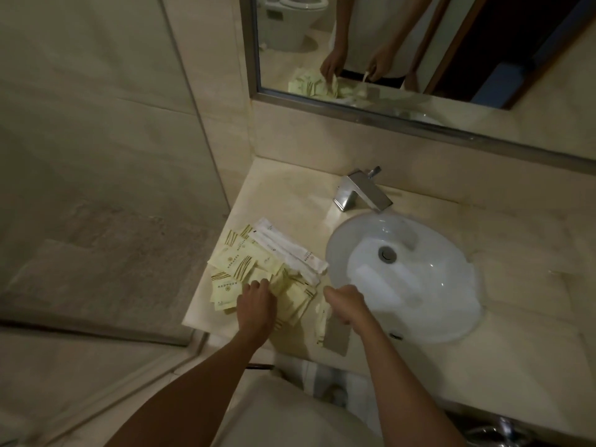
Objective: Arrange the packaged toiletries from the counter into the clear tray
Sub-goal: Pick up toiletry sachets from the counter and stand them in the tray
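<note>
The left hand rests with fingers curled on the pile of yellow packets, touching them. The right hand is a closed fist just right of the pile; what it grips I cannot tell.

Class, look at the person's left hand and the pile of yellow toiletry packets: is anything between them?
Nothing visible stands between them. The left hand already rests on the yellow packets on the counter, left of the sink. The clear tray cannot be made out clearly, so the path to it is uncertain.

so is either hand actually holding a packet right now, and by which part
The right hand is closed around the top end of a pale packet that hangs below its grip. The left hand rests on the yellow packets; a grasp cannot be told.
</note>
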